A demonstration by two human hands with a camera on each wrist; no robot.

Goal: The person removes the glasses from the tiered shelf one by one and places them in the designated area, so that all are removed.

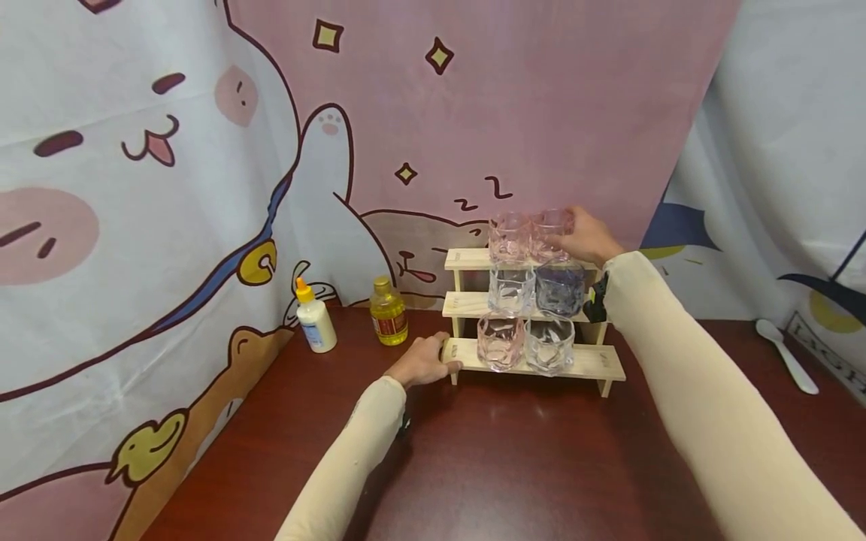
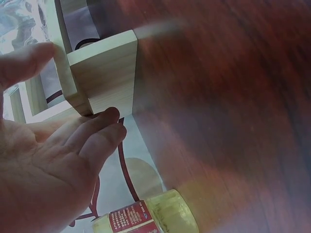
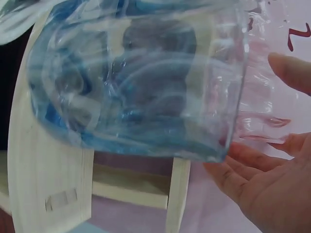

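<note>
A three-tier wooden display rack [image 1: 595, 363] stands against the back wall with two faceted glasses on each tier. My left hand [image 1: 422, 361] grips the left end of its lowest board, thumb on the board [image 2: 60, 73] and fingers by the leg. On the top tier my right hand [image 1: 587, 237] holds the right pink glass [image 1: 546, 233], which is beside another pink glass [image 1: 509, 237]. Below are a clear glass [image 1: 509, 289] and a bluish glass [image 1: 560, 289], the latter large in the right wrist view. The lowest tier bears a pale pink glass [image 1: 499, 342] and a clear glass [image 1: 549, 346].
Left of the rack, on the dark red-brown table [image 1: 501, 466], stand a bottle of yellow oil [image 1: 389, 312] and a white glue bottle [image 1: 316, 323] with an orange tip. A white spoon [image 1: 788, 357] lies at the far right. Cartoon-printed cloth [image 1: 575, 98] hangs behind.
</note>
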